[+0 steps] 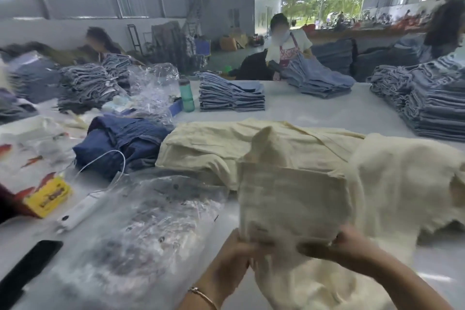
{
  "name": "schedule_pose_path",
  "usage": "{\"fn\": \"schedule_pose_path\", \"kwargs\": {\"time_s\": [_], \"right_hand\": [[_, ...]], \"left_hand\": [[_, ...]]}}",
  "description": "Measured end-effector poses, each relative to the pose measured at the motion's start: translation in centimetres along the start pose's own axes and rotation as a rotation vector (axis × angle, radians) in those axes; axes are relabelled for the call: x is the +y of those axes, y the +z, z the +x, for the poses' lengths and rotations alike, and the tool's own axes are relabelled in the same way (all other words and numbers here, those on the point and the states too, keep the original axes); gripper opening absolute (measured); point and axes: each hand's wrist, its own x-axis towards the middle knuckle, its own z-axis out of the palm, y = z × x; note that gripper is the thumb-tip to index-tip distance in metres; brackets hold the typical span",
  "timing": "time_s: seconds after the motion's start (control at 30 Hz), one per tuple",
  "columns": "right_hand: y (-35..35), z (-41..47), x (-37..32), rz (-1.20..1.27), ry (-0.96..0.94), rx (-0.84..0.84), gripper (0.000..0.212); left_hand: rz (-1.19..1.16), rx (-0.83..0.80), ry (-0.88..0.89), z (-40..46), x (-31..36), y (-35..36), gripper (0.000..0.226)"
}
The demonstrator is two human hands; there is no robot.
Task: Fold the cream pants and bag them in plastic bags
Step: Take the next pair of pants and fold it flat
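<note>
Head view, looking down a white table (289, 98): both hands are raised at the near edge, holding a folded pair of cream pants (293, 201) upright between them. The left hand (235, 257) grips the lower left corner of the fold and the right hand (349, 246) grips its lower right edge, so the cloth stands above the fingers and a loose part hangs below them. Motion blur hides the exact finger positions, but on both hands they are curled into the fabric rather than spread. Just beyond lies a pile of more cream pants (214, 146), with another heap (407, 184) to the right, touching the held pair. Left of the hands, a stack of clear plastic bags (141, 221) lies flat on the table. Farther left are a white power strip (83, 211), a black phone (30, 264) and dark blue folded garments (125, 138).
</note>
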Motion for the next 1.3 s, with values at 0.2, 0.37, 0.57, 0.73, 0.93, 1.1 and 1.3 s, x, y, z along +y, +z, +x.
{"fn": "schedule_pose_path", "kwargs": {"time_s": [0.2, 0.37, 0.57, 0.73, 0.93, 1.1, 1.3], "right_hand": [[4.9, -5.0, 1.4, -0.663, -0.084, 0.327, 0.011], [7.3, -7.1, 0.6, -1.063, -0.301, 0.39, 0.015], [13.7, -8.6, 2.1, -1.057, -0.553, 0.103, 0.04], [12.2, -5.5, 4.8, -1.137, -0.428, -0.205, 0.098], [3.1, 0.8, 6.6, -1.339, 0.226, -0.12, 0.13], [2.8, 1.9, 8.8, -1.308, 0.586, -0.17, 0.072], [7.0, 0.2, 10.1, -1.085, 0.807, -0.143, 0.08]], "left_hand": [[0.032, 0.284, -0.123, -5.4, 2.0, 2.5, 0.059], [0.005, 0.292, -0.356, -6.9, 5.1, 1.0, 0.095], [0.477, 0.209, -0.489, -7.0, 2.5, -0.5, 0.099], [0.545, 0.21, -0.444, -6.6, 0.4, -3.8, 0.049], [0.459, 0.404, -0.113, -5.8, 5.8, -10.9, 0.01], [0.659, 0.727, -0.041, -5.6, 9.6, -20.4, 0.016], [0.691, 1.024, -0.393, -4.6, 6.6, -29.6, 0.076]]}}
